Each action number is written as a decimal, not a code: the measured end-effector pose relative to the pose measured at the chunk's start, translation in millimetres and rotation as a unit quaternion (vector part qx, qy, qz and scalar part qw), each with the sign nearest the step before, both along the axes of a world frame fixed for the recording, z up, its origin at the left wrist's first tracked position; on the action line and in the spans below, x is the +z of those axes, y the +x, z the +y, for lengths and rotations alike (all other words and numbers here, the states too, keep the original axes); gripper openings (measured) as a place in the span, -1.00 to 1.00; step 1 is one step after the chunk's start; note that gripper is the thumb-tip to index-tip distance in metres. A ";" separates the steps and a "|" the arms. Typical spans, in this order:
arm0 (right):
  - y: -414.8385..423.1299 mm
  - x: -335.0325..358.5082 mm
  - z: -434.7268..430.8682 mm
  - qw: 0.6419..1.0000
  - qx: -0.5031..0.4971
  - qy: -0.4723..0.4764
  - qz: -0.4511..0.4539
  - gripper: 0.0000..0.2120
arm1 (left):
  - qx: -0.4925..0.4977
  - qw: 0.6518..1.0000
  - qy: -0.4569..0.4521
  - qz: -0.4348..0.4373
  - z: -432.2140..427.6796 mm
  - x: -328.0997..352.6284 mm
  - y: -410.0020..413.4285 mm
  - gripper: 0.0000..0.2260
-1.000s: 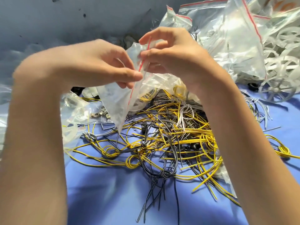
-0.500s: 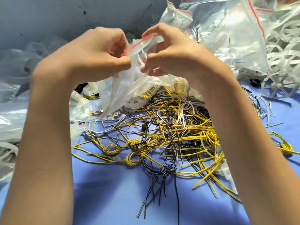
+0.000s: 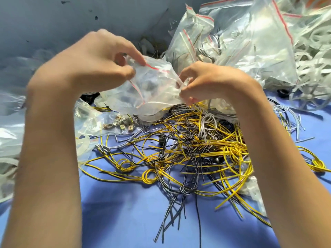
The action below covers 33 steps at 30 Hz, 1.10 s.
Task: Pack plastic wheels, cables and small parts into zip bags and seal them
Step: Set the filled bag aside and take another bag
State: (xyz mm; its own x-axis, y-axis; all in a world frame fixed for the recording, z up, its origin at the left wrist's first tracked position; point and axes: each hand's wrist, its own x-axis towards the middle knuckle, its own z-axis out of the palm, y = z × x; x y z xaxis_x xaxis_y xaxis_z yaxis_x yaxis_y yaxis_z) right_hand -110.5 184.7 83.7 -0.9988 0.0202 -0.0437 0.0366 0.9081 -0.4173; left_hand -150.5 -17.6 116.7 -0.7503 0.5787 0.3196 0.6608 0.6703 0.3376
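Note:
A clear zip bag (image 3: 154,90) with a red seal line hangs between my two hands above the table. My left hand (image 3: 95,63) pinches its upper left edge at the red line. My right hand (image 3: 206,81) pinches the opposite edge, so the mouth is spread apart. Below lies a tangle of yellow, black and grey cables (image 3: 188,149) on the blue surface (image 3: 125,212). Small metal parts (image 3: 121,125) lie loose at the left of the cables. White plastic wheels (image 3: 311,83) sit at the far right.
Several filled zip bags (image 3: 250,42) are piled at the back right. More clear bags (image 3: 10,133) lie at the left edge. A grey wall (image 3: 53,20) closes the back. A black round part (image 3: 283,93) sits by the wheels.
My hands have drawn apart, the right one dropping lower and to the right. The bag has gone from a narrow pinched strip to a spread, open mouth.

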 end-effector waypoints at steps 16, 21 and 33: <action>-7.2 -2.1 0.8 0.978 0.023 -0.163 0.125 -0.81 | 0.144 0.936 0.216 0.240 8.0 -8.2 -17.1 -0.46; 3.6 -4.6 -6.9 0.988 0.155 -0.007 -0.009 -0.74 | 0.118 0.974 0.088 0.171 2.7 -16.8 -20.3 -0.46; 5.7 -8.6 -40.0 0.966 0.248 0.048 -0.053 -0.69 | 0.164 0.976 -0.130 -0.058 -4.7 -58.0 -57.1 -0.77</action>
State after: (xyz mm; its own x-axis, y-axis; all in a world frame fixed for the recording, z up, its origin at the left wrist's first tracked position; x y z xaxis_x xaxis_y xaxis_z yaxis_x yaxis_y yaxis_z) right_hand -104.8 144.7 75.1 -0.8769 -0.4507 -0.1671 -0.3750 0.8590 -0.3485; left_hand -207.5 -22.3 58.7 -0.9313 0.3514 0.0958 0.3636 0.9122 0.1887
